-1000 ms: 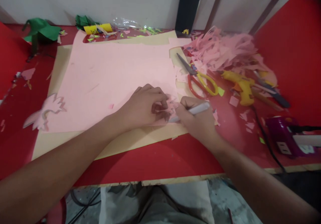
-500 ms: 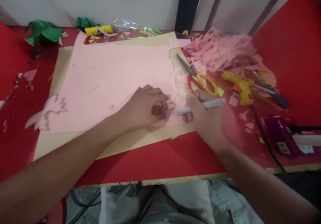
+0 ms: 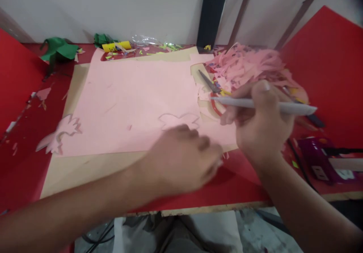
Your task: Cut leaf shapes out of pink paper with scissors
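Right hand (image 3: 261, 126): closed around a slim white pen (image 3: 283, 107), thumb on top, held in the air over the right edge of the pink sheet.
Pen: nearly level, tip pointing left, far end sticking out to the right past the knuckles; any print on the barrel too small to read.
Left hand (image 3: 184, 158): blurred, over the near edge of the sheet, fingers curled downward; impossible to tell whether anything is gripped.
Sheet: large pink paper sheet (image 3: 127, 98) lying flat on a tan cardboard board (image 3: 82, 169), itself on the red table (image 3: 198, 194).
Drawing: a thin jagged outline (image 3: 178, 120) on the sheet, just beyond the left hand and left of the pen tip.
Left side: pink spiky paper cutout (image 3: 59, 135) at the sheet's near left corner.
Right side: scissors with red and yellow handles (image 3: 207, 81), partly hidden behind the right hand; heap of pink paper strips (image 3: 246, 62) beyond them; purple box (image 3: 314, 154) at the near right, its white label not legible.
Far edge: crumpled green paper (image 3: 59, 50), yellow paper roll (image 3: 116, 46), black upright panel (image 3: 211, 16) against the wall.
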Action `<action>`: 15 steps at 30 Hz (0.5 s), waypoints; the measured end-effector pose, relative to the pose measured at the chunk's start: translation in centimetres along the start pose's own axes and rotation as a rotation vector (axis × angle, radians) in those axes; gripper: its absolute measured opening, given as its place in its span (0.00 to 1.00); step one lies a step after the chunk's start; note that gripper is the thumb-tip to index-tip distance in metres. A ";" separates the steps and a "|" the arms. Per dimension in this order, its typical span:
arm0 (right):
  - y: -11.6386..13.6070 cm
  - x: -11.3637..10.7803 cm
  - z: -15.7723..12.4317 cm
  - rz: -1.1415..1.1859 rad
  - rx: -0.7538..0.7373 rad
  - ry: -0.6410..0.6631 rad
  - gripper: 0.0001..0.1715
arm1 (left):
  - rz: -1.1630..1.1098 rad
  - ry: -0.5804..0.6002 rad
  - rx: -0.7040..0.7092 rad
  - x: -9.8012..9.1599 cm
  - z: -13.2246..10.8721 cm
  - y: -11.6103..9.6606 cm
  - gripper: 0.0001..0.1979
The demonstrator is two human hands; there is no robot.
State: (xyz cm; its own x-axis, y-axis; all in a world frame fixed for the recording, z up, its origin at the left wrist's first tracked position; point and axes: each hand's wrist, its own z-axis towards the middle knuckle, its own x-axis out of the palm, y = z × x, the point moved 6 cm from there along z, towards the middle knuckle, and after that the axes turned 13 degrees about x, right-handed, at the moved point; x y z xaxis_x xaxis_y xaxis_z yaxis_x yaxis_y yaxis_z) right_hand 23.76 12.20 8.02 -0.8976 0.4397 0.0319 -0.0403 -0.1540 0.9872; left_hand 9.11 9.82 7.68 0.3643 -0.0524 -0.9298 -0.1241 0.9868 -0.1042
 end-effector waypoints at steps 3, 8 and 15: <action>-0.1 2.7 0.7 0.014 -0.008 0.209 0.22 | 0.005 0.030 0.108 1.8 1.2 -4.8 0.06; -4.5 6.0 0.6 -0.116 0.168 0.472 0.32 | 0.080 0.005 0.058 4.2 1.4 -6.1 0.08; -6.9 6.2 0.3 -0.191 0.237 0.477 0.30 | 0.129 0.031 -0.060 4.7 0.7 -4.3 0.08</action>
State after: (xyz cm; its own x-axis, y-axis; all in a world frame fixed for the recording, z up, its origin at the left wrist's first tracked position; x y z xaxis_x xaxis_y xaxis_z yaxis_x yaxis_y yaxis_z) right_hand 18.61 16.29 1.43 -0.9853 -0.0172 -0.1701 -0.1710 0.1164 0.9784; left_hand 11.99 5.44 3.95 0.3135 0.0691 -0.9471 -0.2231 0.9748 -0.0027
